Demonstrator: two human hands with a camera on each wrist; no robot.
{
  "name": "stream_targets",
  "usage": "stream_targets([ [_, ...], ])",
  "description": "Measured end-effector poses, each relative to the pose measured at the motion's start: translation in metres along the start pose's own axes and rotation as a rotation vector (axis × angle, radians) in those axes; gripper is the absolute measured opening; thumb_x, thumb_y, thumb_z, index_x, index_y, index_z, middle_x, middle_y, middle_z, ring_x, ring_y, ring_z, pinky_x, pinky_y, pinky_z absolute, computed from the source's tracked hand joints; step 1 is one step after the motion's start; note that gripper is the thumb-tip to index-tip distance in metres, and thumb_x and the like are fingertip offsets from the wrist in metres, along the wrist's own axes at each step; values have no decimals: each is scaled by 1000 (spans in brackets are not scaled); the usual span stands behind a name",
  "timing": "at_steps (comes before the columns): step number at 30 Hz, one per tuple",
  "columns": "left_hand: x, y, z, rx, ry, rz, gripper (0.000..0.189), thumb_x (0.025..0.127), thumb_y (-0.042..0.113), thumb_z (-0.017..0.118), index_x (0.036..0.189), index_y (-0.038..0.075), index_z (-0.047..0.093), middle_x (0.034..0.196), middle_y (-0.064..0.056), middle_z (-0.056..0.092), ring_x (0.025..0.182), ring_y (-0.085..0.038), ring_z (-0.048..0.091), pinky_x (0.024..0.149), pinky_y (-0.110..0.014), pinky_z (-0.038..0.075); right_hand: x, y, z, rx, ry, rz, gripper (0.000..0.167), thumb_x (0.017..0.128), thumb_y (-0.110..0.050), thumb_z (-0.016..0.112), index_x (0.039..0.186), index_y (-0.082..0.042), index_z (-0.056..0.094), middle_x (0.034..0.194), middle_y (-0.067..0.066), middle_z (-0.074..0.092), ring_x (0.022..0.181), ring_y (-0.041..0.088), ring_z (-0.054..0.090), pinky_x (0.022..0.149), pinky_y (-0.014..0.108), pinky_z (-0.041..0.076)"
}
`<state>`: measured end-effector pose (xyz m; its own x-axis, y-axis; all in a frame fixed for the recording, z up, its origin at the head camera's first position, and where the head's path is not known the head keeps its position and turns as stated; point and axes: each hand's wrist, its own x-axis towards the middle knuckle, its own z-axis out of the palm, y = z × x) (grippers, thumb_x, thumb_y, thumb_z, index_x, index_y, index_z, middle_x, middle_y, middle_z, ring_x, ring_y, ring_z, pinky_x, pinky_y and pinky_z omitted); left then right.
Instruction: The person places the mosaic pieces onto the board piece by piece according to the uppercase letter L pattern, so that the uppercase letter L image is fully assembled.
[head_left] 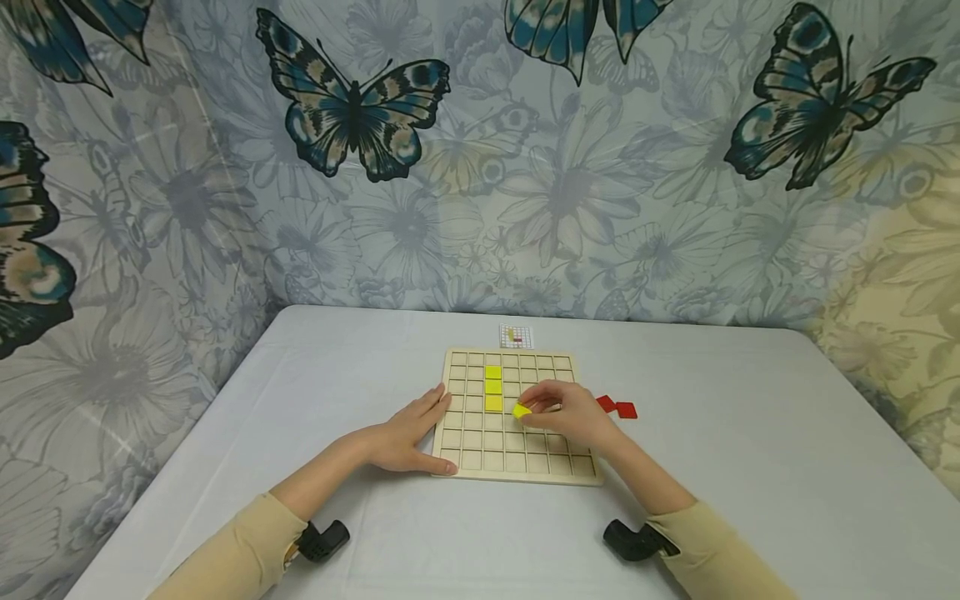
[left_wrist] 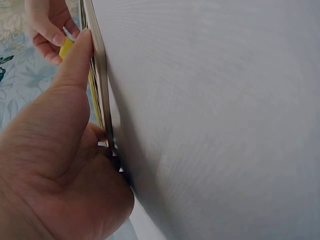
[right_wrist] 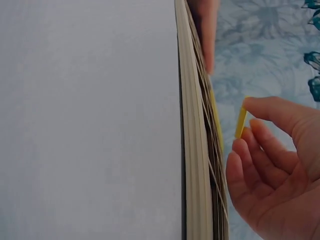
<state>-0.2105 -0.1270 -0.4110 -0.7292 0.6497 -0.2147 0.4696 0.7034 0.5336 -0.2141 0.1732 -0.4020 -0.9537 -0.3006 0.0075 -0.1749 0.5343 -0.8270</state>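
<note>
A pale wooden grid board [head_left: 465, 454] lies on the table, with three yellow square tiles [head_left: 492, 387] lined up in one of its columns. My left hand [head_left: 405, 435] rests along the board's left side, fingers extended on that edge and thumb at the near left corner. Between thumb and fingertips, my right hand [head_left: 562, 412] pinches another yellow tile [right_wrist: 241, 118]. It is held tilted above the grid, just right of the lowest tile in the column. In the right wrist view, a gap shows between this tile and the board's surface.
Two red tiles [head_left: 626, 410] lie on the white table [head_left: 750, 467], to the right of the board and close to my right wrist. Behind the board's far edge is a small card [head_left: 517, 337] printed with a coloured grid. A butterfly-patterned wall [head_left: 480, 217] rises behind the table.
</note>
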Motion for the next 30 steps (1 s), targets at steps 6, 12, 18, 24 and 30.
stream_targets([
  [6, 0, -1, 0, 1, 6, -8, 108, 86, 60, 65, 157, 4, 6, 163, -13, -5, 149, -28, -3, 117, -49, 10, 6, -5, 10, -42, -8, -40, 16, 79, -19, 82, 92, -19, 73, 90, -6, 68, 85, 14, 62, 77, 33, 51],
  [12, 1, -1, 1, -6, 9, -4, 108, 86, 59, 65, 157, 4, 7, 162, -14, -5, 148, -29, -3, 117, -50, 10, 10, -10, 20, -101, -44, -125, 14, 80, -17, 82, 89, -16, 72, 87, -6, 67, 82, 13, 62, 76, 29, 53],
  [18, 1, -2, 1, 1, 7, -6, 108, 86, 60, 65, 157, 4, 6, 163, -13, -5, 149, -28, -3, 117, -49, 10, 14, -14, 25, -158, -72, -262, 13, 80, -10, 81, 89, -12, 72, 87, -5, 67, 80, 11, 60, 73, 26, 53],
  [24, 1, -2, 1, 1, 0, -7, 108, 85, 61, 65, 157, 5, 6, 163, -11, -6, 148, -27, -3, 117, -48, 10, 16, -15, 28, -211, -98, -316, 13, 81, -5, 79, 90, -10, 72, 87, -4, 67, 80, 10, 59, 73, 24, 53],
  [30, 0, -2, 1, 11, 2, -12, 108, 85, 62, 65, 157, 7, 5, 163, -10, -6, 148, -26, -5, 118, -48, 9, 16, -17, 29, -244, -105, -332, 13, 80, -4, 78, 91, -9, 73, 86, -3, 66, 80, 10, 59, 72, 24, 52],
])
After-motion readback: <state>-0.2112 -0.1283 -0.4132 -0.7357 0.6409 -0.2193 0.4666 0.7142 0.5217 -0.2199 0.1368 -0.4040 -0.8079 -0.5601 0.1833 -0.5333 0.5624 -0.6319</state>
